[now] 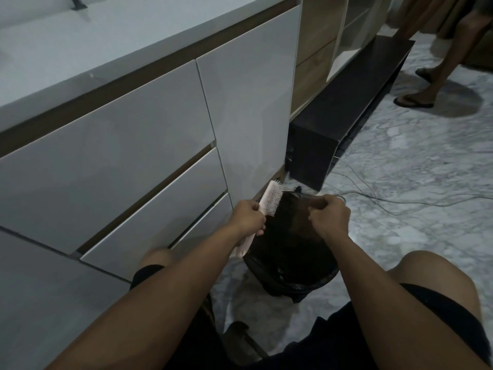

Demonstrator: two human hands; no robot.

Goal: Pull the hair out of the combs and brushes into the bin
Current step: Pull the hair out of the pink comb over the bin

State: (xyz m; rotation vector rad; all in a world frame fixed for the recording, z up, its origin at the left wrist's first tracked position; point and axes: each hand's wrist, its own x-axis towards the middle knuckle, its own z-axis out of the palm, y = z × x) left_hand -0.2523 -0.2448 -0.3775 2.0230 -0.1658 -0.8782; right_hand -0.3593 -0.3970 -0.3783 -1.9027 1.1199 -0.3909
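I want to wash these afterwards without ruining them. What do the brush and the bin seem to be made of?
The brush looks like pale pink moulded plastic, smooth and matte, with thin pale pins that could be plastic or wire. The bin itself is hidden under a glossy black liner, probably thin plastic film, judging by its wrinkled, shiny rim.

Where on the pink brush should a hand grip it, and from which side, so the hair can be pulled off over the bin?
Grip the pink brush by its handle, from the smooth back, as the left hand does. That leaves the bristles facing right over the bin, clear for the right hand to pinch hair.
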